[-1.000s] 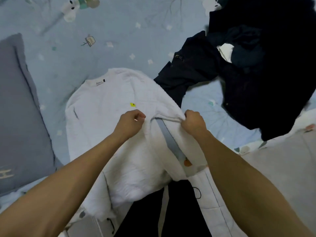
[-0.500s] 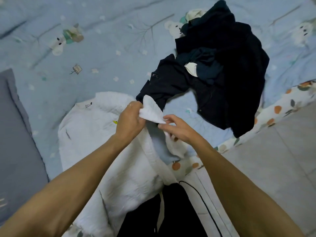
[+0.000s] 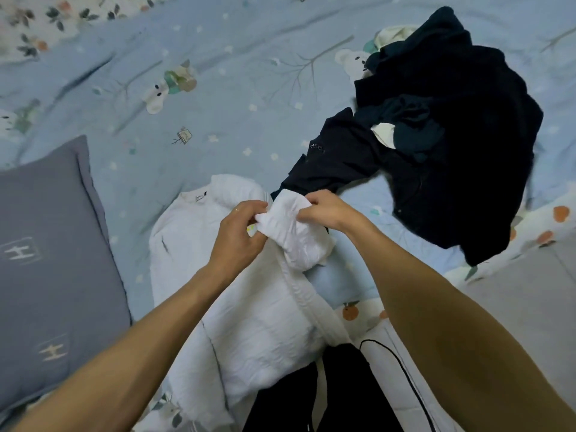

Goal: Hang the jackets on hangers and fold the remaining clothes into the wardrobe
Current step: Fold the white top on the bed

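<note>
Both hands, the left hand [image 3: 237, 236] and right hand [image 3: 327, 210], are gripping the bunched sleeve [image 3: 291, 227] of the quilted white top [image 3: 246, 325] lying on the bed [image 3: 233, 98], beside a crumpled dark pile [image 3: 452, 157] and a grey pillow [image 3: 46, 260].

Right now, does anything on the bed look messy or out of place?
Yes. The dark clothes lie in a crumpled heap at the bed's right side, one sleeve trailing toward the white sweatshirt. That sweatshirt lies flat except its sleeve, bunched up between the left hand and right hand. Nothing looks damaged.
</note>
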`<state>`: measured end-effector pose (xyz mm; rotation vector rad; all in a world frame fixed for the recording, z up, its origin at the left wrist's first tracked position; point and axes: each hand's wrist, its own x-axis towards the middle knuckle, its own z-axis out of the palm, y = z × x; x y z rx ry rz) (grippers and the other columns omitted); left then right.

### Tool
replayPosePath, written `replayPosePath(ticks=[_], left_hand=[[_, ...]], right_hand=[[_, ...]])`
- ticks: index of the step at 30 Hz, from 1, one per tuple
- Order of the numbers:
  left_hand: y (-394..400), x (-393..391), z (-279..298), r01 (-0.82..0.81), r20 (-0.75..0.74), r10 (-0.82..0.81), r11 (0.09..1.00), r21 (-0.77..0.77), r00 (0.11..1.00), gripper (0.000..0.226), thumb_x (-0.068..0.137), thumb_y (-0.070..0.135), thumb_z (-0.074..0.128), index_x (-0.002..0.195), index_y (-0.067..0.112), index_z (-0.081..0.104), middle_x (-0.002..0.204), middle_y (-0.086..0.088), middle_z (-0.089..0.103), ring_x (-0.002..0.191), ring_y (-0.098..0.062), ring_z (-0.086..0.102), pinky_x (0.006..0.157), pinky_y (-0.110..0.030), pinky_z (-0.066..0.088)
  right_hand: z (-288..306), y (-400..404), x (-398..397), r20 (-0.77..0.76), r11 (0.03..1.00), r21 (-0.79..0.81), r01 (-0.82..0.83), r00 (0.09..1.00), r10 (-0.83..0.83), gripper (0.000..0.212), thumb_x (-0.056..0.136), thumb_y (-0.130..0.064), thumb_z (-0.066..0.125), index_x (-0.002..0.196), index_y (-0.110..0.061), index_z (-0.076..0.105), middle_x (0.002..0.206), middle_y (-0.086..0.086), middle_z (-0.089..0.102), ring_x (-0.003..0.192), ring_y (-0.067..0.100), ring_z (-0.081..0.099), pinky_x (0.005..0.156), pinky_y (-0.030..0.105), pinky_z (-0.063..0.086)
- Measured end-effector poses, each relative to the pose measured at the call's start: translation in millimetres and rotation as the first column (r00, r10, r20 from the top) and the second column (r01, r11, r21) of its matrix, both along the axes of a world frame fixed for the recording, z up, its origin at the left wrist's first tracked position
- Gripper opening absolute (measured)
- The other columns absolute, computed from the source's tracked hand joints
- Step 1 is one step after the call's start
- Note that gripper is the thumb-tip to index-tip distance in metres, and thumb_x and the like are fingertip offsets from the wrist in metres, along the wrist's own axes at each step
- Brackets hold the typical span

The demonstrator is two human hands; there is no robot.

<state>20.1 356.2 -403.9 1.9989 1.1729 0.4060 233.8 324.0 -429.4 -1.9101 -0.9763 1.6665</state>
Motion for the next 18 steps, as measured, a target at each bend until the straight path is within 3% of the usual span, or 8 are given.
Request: replayPosePath(ticks=[2, 5, 9, 11, 12, 14, 16, 18], left_hand=[[4.2, 1.3, -0.3, 0.025, -0.159, -0.037, 0.997, -0.079, 0.987, 0.032, 0.082, 0.006, 0.066, 0.113, 0.013, 0.061, 0.112, -0.001, 0.064, 0.105, -0.02, 0.057, 0.09, -0.029, 0.046], [17.5, 14.3, 2.0, 0.076, -0.448, -0.135, 0.986, -0.147, 0.884, 0.069, 0.069, 0.006, 0.055, 0.137, 0.017, 0.049, 0.139, -0.007, 0.052, 0.136, -0.029, 0.033, 0.113, -0.032, 0.023], [29.9, 65.5, 7.3, 0.271, -0.378, -0.333, 0.94, -0.208, 0.864, 0.091, 0.072, -0.007, 0.054, 0.155, 0.018, 0.024, 0.161, -0.01, 0.021, 0.148, -0.028, 0.016, 0.121, -0.034, 0.016], [34.9, 94.4, 5.2, 0.44, -0.384, -0.47, 0.882, -0.169, 0.795, 0.067, 0.08, 0.003, 0.059, 0.143, 0.02, 0.046, 0.154, -0.012, 0.037, 0.143, -0.032, 0.028, 0.117, -0.042, 0.025], [37.6, 106.5, 5.5, 0.489, -0.384, -0.502, 0.861, -0.138, 0.775, 0.042, 0.083, 0.009, 0.061, 0.124, 0.02, 0.061, 0.137, -0.01, 0.055, 0.133, -0.034, 0.042, 0.109, -0.043, 0.035], [44.8, 125.1, 10.6, 0.431, -0.356, -0.446, 0.894, -0.125, 0.821, 0.011, 0.083, 0.012, 0.06, 0.09, 0.02, 0.059, 0.095, -0.002, 0.066, 0.1, -0.03, 0.06, 0.084, -0.041, 0.048], [55.5, 137.5, 16.9, 0.294, -0.266, -0.32, 0.947, -0.131, 0.909, 0.015, 0.08, 0.009, 0.059, 0.086, 0.023, 0.057, 0.085, 0.001, 0.065, 0.084, -0.026, 0.06, 0.072, -0.037, 0.049], [67.8, 147.4, 25.5, 0.282, -0.228, -0.306, 0.95, -0.131, 0.924, 0.012, 0.076, 0.011, 0.064, 0.085, 0.018, 0.06, 0.083, -0.001, 0.065, 0.081, -0.026, 0.06, 0.067, -0.031, 0.044]], right_hand=[[2.6, -7.9, 2.4, -0.019, 0.997, 0.065, 0.03, 0.999, -0.029, 0.04, 0.075, -0.009, 0.061, 0.06, -0.022, 0.027, 0.06, -0.006, 0.027, 0.056, 0.012, 0.026, 0.051, 0.028, 0.018], [22.2, -20.7, 10.4, 0.007, 0.986, 0.168, -0.004, 1.0, 0.003, 0.033, 0.074, -0.002, 0.057, 0.06, -0.015, 0.03, 0.061, -0.001, 0.029, 0.056, 0.012, 0.027, 0.048, 0.025, 0.018], [44.8, -29.9, 29.9, 0.206, 0.947, 0.26, -0.191, 0.969, 0.139, 0.027, 0.07, 0.002, 0.051, 0.056, -0.01, 0.031, 0.056, 0.002, 0.03, 0.054, 0.012, 0.026, 0.051, 0.03, 0.02], [56.5, -28.6, 43.9, 0.336, 0.927, 0.275, -0.254, 0.929, 0.154, 0.028, 0.073, -0.003, 0.054, 0.054, -0.018, 0.04, 0.055, -0.004, 0.043, 0.053, 0.013, 0.035, 0.051, 0.034, 0.03], [63.2, -28.0, 51.4, 0.391, 0.926, 0.268, -0.266, 0.908, 0.148, 0.024, 0.076, -0.009, 0.056, 0.057, -0.022, 0.05, 0.06, -0.006, 0.052, 0.058, 0.013, 0.045, 0.054, 0.035, 0.037], [72.8, -29.1, 69.3, 0.49, 0.938, 0.187, -0.29, 0.856, 0.167, 0.013, 0.078, -0.018, 0.058, 0.069, -0.027, 0.06, 0.072, -0.006, 0.061, 0.071, 0.015, 0.056, 0.06, 0.034, 0.042], [73.7, -34.5, 86.3, 0.566, 0.936, -0.023, -0.352, 0.767, 0.302, 0.005, 0.076, -0.018, 0.058, 0.074, -0.023, 0.059, 0.078, 0.0, 0.061, 0.078, 0.022, 0.058, 0.06, 0.031, 0.039], [68.3, -43.0, 100.8, 0.594, 0.915, -0.211, -0.344, 0.699, 0.399, 0.008, 0.078, -0.017, 0.056, 0.086, -0.016, 0.059, 0.087, 0.004, 0.057, 0.086, 0.027, 0.056, 0.069, 0.031, 0.041]])
